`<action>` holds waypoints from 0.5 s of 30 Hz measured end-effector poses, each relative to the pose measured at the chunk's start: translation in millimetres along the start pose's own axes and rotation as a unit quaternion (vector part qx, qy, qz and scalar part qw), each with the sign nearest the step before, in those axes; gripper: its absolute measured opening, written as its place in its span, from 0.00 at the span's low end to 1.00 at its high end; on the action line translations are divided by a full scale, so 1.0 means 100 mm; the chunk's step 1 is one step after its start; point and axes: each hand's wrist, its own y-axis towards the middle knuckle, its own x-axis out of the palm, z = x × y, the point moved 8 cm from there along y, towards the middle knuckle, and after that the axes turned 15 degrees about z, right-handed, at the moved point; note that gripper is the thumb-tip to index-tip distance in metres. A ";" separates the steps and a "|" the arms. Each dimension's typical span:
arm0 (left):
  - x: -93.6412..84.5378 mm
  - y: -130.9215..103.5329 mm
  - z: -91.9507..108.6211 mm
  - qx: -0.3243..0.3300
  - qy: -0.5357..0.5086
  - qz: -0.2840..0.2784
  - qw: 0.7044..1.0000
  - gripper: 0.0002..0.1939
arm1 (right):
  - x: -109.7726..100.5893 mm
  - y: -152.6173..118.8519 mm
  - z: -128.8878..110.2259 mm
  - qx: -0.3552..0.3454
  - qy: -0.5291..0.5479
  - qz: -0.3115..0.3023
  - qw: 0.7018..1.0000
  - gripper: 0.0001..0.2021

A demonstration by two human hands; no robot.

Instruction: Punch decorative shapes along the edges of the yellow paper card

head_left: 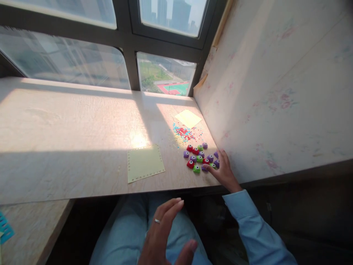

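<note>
Sunlit sill — right hand curled over small punches, grip unclear; left hand splayed, empty.

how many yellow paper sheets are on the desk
2: a punched-edge sheet near the front edge, and a plain square sheet farther back by the wall, beside the confetti.

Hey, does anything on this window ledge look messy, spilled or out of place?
Yes: tiny red and blue confetti bits lie scattered loose on the ledge between the yellow square and the small punches by the right hand. The green sheet lies slightly askew.
</note>
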 end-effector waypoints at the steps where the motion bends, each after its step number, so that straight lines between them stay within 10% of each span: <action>1: 0.11 0.14 -0.02 0.017 0.007 0.005 1.000 0.43 | 0.08 0.00 0.05 0.002 -0.009 -0.007 1.000 0.55; 9: 1.16 1.26 -0.32 0.137 0.079 -0.022 0.987 0.45 | 0.24 0.02 0.24 0.011 0.015 -0.013 1.000 0.55; 15: 1.22 1.27 -0.50 0.146 0.138 -0.015 0.980 0.30 | -0.06 -0.12 -0.09 -0.081 0.051 0.053 0.994 0.30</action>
